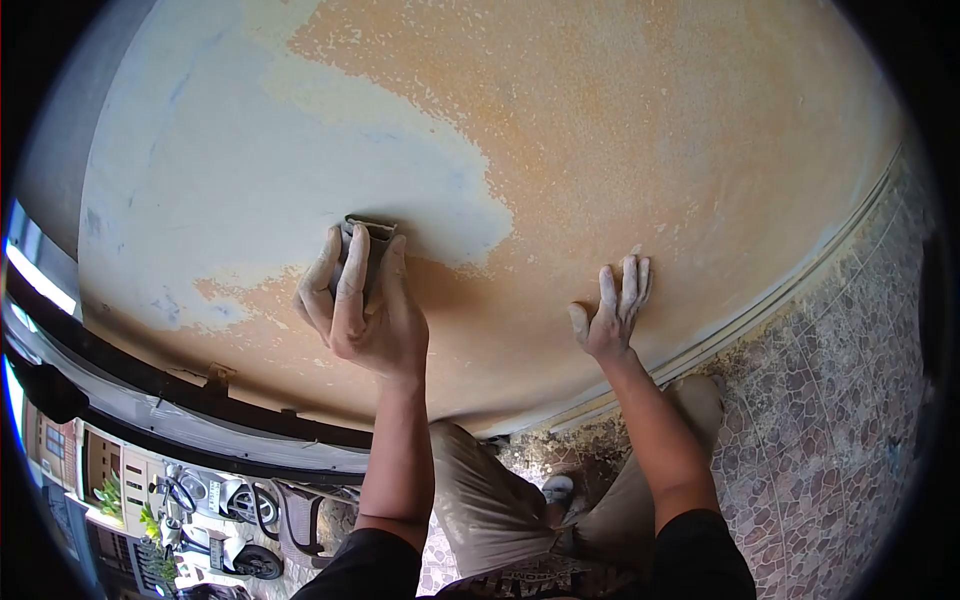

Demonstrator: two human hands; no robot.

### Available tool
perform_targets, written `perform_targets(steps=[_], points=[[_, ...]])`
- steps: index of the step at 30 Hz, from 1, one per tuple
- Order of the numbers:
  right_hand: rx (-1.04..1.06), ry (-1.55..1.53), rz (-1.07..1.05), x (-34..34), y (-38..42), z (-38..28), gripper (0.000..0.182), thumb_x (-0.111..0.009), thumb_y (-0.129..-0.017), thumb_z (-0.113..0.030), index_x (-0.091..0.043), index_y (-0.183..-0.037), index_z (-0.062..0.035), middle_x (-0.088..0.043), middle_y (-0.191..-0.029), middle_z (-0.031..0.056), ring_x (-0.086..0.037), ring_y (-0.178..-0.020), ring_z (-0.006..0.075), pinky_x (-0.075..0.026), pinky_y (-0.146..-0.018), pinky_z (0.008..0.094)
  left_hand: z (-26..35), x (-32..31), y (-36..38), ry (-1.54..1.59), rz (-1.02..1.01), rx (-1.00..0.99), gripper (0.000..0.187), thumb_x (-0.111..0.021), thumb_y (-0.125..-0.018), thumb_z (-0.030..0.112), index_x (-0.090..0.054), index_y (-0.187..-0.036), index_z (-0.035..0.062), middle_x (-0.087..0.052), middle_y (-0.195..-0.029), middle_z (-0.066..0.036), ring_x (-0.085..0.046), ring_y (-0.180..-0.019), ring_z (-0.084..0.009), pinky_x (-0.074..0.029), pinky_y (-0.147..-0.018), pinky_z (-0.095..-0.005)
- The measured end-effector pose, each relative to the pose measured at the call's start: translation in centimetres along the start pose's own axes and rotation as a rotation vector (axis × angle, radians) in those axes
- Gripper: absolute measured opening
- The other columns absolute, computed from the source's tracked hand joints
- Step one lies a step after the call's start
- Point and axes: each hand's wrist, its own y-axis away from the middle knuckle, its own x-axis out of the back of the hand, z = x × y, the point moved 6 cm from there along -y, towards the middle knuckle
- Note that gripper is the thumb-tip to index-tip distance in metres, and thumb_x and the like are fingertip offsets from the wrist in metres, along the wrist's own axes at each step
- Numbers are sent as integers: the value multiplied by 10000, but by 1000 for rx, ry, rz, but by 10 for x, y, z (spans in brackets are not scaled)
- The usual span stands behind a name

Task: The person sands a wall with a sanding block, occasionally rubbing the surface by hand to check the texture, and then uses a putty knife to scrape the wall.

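Note:
My left hand (362, 300), dusted pale, is wrapped round a dark folded sanding pad (368, 240) and holds it against the wall (560, 150). The wall shows a smooth whitish patch around and above the pad and flaking orange-tan paint to the right and below. Farther right, my right hand (617, 308) lies on the orange-tan surface with its fingers spread, holding nothing. White dust coats its fingers too. The pad's face against the wall is hidden.
A dark metal frame (230, 412) borders the wall at lower left. Beyond it are parked motorbikes (235, 500) and a woven chair (298, 515). Dusty patterned floor tiles (800, 430) lie at right. My legs are below the hands.

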Motion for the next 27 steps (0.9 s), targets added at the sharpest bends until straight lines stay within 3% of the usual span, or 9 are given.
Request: perform_targets(steps=[2, 4, 6, 12, 16, 19, 21, 23, 27], points=[[-1, -6, -12, 0, 1, -1, 713, -521, -1032, -557, -430, -1536, -61, -290, -1630, 272, -248, -1501, 544, -231, -1176, 703, 15, -13, 42, -68, -23, -179, 383, -880, -775, 30, -798, -1138, 123, -705, -1188, -74, -594, -1049, -228, -490, -847, -364], [-6, -12, -8, 2, 3, -2, 715, -527, -1030, -553, -428, -1538, -59, -284, -1633, 273, -247, -1501, 544, -228, -1177, 705, 32, -28, 114, 85, -522, -541, 411, -781, -763, 108, -795, -1157, 223, -695, -1268, 31, -614, -1085, -181, -494, -898, -328], [-12, -8, -41, 1, 1, 0, 713, -544, -1027, -532, -424, -1537, -50, -275, -1635, 281, -238, -1504, 549, -224, -1177, 710, 28, -23, 151, 160, -743, -592, 408, -782, -761, 109, -798, -1150, 233, -693, -1274, 20, -619, -1076, -193, -484, -933, -346], [-28, -40, -65, 4, 0, -3, 710, -547, -1034, -506, -410, -1532, -17, -270, -1629, 302, -221, -1503, 564, -226, -1179, 705, -3, 2, -3, 42, -68, -14, 404, -891, -734, 21, -803, -1112, 136, -695, -1204, -71, -595, -1051, -238, -471, -888, -366], [-20, -32, -49, 5, -1, -3, 705, -530, -1044, -504, -397, -1539, -20, -264, -1634, 293, -220, -1505, 559, -236, -1180, 694, -11, 0, -5, 81, 133, 174, 395, -905, -730, 23, -807, -1099, 124, -702, -1161, -58, -585, -1042, -232, -445, -891, -353], [-20, -34, -39, 4, -3, -3, 706, -534, -1042, -500, -390, -1546, -28, -257, -1640, 281, -221, -1505, 556, -231, -1182, 694, 18, -18, 91, 0, -415, -451, 395, -788, -791, 177, -794, -1182, 234, -686, -1305, 24, -626, -1036, -172, -459, -890, -344], [-3, -40, -44, 6, -3, -3, 707, -536, -1041, -498, -387, -1550, -32, -254, -1644, 274, -221, -1505, 555, -229, -1183, 693, 18, -12, 108, 42, -536, -484, 401, -813, -777, 154, -795, -1170, 233, -694, -1271, 35, -627, -1039, -169, -463, -901, -345], [-19, -28, -41, 5, -4, -2, 708, -537, -1040, -496, -382, -1555, -37, -255, -1645, 269, -222, -1505, 554, -224, -1185, 693, -3, 9, 74, 36, -356, -290, 437, -850, -724, 9, -808, -1121, 184, -703, -1171, -19, -636, -1016, -216, -485, -906, -352], [-25, -20, -66, 8, -5, -4, 696, -516, -1049, -497, -385, -1544, -26, -256, -1643, 273, -224, -1502, 557, -235, -1182, 688, -65, 45, -38, 72, 120, 225, 411, -870, -787, -4, -780, -1178, 82, -669, -1174, -89, -599, -1071, -230, -513, -878, -355]])
